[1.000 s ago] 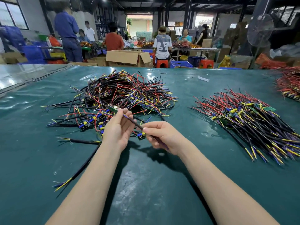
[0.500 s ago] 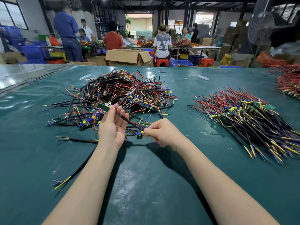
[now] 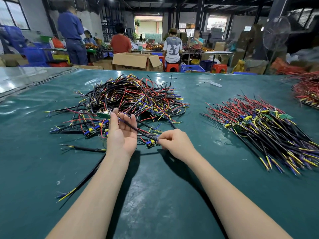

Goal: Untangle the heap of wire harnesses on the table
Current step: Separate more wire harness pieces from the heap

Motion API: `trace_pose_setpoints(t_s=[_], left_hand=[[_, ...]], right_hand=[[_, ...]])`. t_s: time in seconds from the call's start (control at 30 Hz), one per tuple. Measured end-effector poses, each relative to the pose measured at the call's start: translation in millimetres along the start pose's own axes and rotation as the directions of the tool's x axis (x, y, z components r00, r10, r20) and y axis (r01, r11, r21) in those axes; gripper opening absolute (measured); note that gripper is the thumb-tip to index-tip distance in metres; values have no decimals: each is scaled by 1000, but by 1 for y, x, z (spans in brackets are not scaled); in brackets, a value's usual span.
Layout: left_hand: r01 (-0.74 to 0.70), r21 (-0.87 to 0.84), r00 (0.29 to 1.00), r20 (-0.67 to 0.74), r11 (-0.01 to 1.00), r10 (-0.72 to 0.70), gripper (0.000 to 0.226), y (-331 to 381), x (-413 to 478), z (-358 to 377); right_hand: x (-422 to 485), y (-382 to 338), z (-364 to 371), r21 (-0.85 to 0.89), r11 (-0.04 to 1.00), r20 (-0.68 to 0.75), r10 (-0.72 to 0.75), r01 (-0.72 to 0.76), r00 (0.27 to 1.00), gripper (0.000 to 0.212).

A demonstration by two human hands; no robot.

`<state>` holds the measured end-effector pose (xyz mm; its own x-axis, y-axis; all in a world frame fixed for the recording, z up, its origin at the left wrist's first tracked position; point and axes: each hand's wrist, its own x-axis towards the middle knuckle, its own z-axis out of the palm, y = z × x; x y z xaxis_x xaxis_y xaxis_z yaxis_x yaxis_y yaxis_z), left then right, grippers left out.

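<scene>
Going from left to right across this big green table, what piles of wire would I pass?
Tangled heap of black, red, yellow and blue wire harnesses → combed-out pile of similar harnesses with their wires lying side by side → mostly red wire pile cut off at the view's right edge.

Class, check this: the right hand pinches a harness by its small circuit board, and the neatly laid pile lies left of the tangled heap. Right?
Wrong on one point: the head view shows the neatly laid pile lying right of the tangled heap, not left. The right hand does pinch a harness by its small circuit board.
</scene>
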<state>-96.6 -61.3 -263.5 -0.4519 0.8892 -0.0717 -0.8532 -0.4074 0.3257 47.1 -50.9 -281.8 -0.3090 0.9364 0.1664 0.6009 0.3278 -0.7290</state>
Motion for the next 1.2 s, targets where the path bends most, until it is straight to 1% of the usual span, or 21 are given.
trace_pose_setpoints(t_s=[0.1, 0.2, 0.3, 0.43, 0.5, 0.57, 0.6, 0.63, 0.67, 0.7, 0.77, 0.83, 0.93, 1.0, 1.07, 1.13, 1.2], left_hand=[[24, -125, 1000, -14, 992, -26, 29, 2, 1, 2], [20, -122, 999, -32, 992, -24, 30, 5, 4, 0], [24, -115, 999, -39, 993, -29, 30, 5, 5, 0], [44, -95, 998, -42, 995, -48, 29, 3, 5, 0], [42, -66, 998, -39, 997, -45, 29, 0, 4, 0], [47, -22, 998, -39, 999, -48, 28, -5, 2, 0], [55, -2, 998, -39, 998, -55, 28, -9, 1, 0], [65, 11, 997, -39, 998, -65, 28, -12, -1, 0], [75, 16, 997, -37, 997, -74, 27, -15, -2, 1], [82, 15, 996, -32, 997, -82, 27, -17, -3, 1], [92, 16, 996, -19, 996, -91, 27, -17, -4, 1], [96, 19, 995, -20, 995, -95, 27, -17, -4, 2], [92, 1, 995, -48, 996, -92, 26, -18, -6, 1], [90, -15, 994, -54, 996, -91, 26, -17, -6, 1], [86, -48, 995, -55, 995, -89, 27, -14, -5, 1], [85, -75, 994, -59, 994, -89, 27, -11, -3, 0], [87, -71, 994, -65, 994, -92, 26, -12, -4, -2]], right_hand=[[-2, -6, 6, -24, 996, 25, -89, 89, 996, 23], [-5, -10, 7, -113, 979, 6, -168, 168, 986, 23], [-7, -10, 6, -236, 956, -26, -185, 174, 982, 24], [-10, -10, 5, -273, 949, -96, -188, 155, 977, 25], [-9, -10, 7, -385, 903, -121, -257, 193, 959, 30], [-7, -11, 8, -523, 823, -98, -317, 222, 943, 33], [-7, -10, 8, -558, 798, -75, -322, 228, 944, 32], [-7, -9, 8, -563, 795, -58, -309, 225, 949, 31], [-7, -8, 8, -535, 818, -60, -286, 211, 956, 30], [-6, -7, 8, -469, 864, -85, -252, 184, 964, 29], [-5, -7, 7, -287, 950, -147, -170, 122, 974, 28], [-4, -6, 7, -185, 981, -163, -98, 67, 982, 27], [-2, 0, 2, -138, 990, -139, -58, 39, 989, 27], [-1, 4, -1, -61, 996, -102, -78, 72, 992, 26], [0, 6, -3, -27, 994, -54, -106, 104, 993, 21], [2, 6, -3, -45, 994, -41, -104, 102, 994, 20], [3, 7, 0, -101, 993, -79, -74, 65, 994, 22]])
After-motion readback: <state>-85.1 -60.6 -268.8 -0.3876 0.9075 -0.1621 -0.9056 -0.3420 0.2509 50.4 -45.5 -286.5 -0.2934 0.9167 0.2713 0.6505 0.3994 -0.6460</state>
